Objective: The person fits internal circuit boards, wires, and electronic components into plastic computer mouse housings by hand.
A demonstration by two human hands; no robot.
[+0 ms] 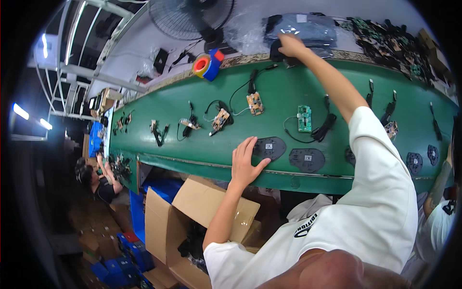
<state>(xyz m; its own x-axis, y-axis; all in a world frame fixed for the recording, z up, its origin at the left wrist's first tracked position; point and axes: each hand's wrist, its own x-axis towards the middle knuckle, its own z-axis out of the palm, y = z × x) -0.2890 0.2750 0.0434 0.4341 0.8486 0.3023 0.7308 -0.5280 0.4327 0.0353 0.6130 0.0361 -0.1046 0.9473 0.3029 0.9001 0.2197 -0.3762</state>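
Observation:
My left hand [246, 163] rests at the table's near edge with fingers stretched and thumb apart. Its fingers are at the left side of a black, rounded base plate [272, 147] with a small pale square in its middle. A second plate of that kind [307, 161] lies just to the right. Across the table, my right hand [291, 45] reaches to a clear plastic bag [313, 32] with dark contents on the back ledge. Its fingers are curled in at the bag's left end, beside a black part; what they grip is hidden.
On the green table [192, 154] lie a green circuit board [304, 118] with a black cable, an orange-brown board [255, 103] and several other cabled boards. A tape roll [202, 64], a fan [190, 17] and a heap of cables [385, 45] are behind. An open carton [159, 224] stands below.

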